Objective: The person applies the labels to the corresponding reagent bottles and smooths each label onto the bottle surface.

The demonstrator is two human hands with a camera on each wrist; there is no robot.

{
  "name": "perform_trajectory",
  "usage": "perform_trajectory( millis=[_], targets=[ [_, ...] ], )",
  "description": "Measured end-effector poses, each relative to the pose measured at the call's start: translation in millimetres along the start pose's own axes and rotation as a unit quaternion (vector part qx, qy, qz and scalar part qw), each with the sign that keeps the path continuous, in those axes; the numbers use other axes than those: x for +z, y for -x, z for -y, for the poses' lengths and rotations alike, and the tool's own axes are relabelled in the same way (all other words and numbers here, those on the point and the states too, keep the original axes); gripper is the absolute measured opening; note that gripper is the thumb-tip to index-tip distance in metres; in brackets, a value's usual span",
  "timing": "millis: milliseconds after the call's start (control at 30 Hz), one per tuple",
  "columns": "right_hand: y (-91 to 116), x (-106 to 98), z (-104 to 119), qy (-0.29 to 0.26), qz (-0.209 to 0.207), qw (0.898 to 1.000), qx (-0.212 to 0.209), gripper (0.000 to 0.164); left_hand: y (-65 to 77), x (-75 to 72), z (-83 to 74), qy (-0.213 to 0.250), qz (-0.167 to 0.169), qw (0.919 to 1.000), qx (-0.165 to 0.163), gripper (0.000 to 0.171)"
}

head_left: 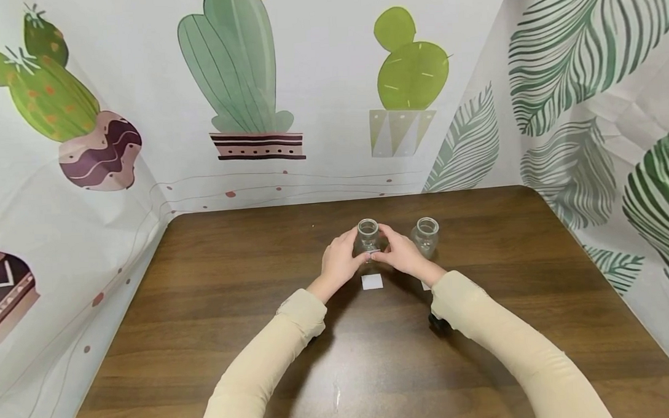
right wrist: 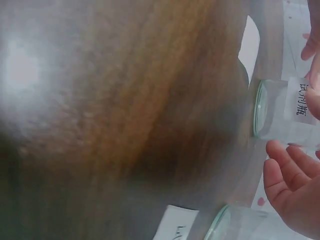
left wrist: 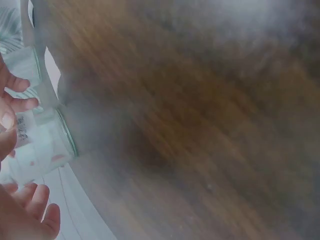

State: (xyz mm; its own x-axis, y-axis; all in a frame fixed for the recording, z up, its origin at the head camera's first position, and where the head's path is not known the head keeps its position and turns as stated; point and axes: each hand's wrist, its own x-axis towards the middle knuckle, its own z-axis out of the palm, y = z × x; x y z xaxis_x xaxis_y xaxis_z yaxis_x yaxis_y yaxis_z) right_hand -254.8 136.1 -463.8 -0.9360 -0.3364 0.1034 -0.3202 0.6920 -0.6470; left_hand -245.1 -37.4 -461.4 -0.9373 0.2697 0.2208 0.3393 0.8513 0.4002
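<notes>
A clear glass bottle (head_left: pixel 369 240) with a wide rim stands toward the back of the table, between both hands. My left hand (head_left: pixel 338 259) grips it from the left and my right hand (head_left: pixel 402 253) from the right, fingers along its sides. Both thumbs press at a white label (right wrist: pixel 299 100) on the bottle's front, which bears dark printed characters. In the right wrist view the label lies flat against the glass, partly covered by a thumb. Just right of my right hand stands a second clear glass bottle (head_left: pixel 426 235), its lower part hidden by that hand.
A small white paper card (head_left: pixel 372 281) lies in front of the held bottle. Another card (right wrist: pixel 176 224) with dark writing lies near the second bottle, mostly behind my right wrist in the head view. Patterned cloth (head_left: pixel 330 80) hangs beyond the wooden table (head_left: pixel 232 286).
</notes>
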Motion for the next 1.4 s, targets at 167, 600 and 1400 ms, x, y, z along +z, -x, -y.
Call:
perform_trajectory(
  millis=[167, 600, 1400],
  targets=[
    [-2.3, -0.8, 0.6, 0.005, -0.014, 1.0, -0.014, 0.057, -5.4, 0.0, 4.4, -0.014, -0.001, 0.9998, 0.01, 0.056],
    [-0.1, -1.2, -1.5, 0.006, -0.024, 0.999, -0.022, 0.048, -10.6, -1.7, 15.5, -0.011, -0.011, 0.998, 0.061, 0.049],
    [2.3, 13.4, 3.0, 0.083, -0.036, 0.995, -0.033, 0.067, -7.6, 8.7, 12.2, -0.104, -0.012, 0.9906, 0.088, 0.066]
  ],
)
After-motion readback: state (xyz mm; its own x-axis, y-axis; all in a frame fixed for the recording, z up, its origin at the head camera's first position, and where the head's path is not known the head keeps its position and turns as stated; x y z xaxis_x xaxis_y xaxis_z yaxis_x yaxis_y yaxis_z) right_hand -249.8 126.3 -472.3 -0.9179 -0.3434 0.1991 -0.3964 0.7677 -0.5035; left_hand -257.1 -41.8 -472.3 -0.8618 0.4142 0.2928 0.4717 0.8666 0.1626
